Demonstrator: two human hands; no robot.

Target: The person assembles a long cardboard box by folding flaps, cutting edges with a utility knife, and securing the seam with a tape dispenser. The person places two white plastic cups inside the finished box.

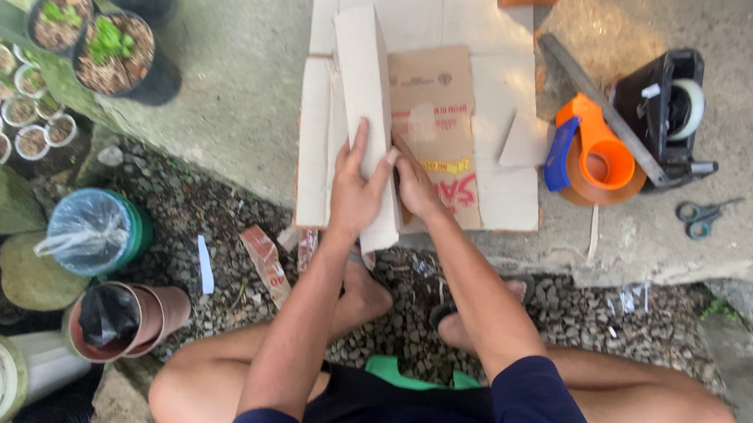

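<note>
A flattened white cardboard sheet (503,78) lies on a concrete slab in front of me, with a brown printed cardboard piece (434,109) on top of it. My left hand (357,192) presses on a long white cardboard strip (364,85) that stands tilted on its edge. My right hand (416,188) sits just right of the strip, at its base, with what looks like a thin tool under the fingers; I cannot make it out.
An orange tape dispenser (600,153) and a black dispenser with a white roll (671,105) sit right of the cardboard, crossed by a metal ruler (600,104). Scissors (703,215) lie farther right. Potted seedlings (116,48), a green bucket (97,230) and gravel lie left.
</note>
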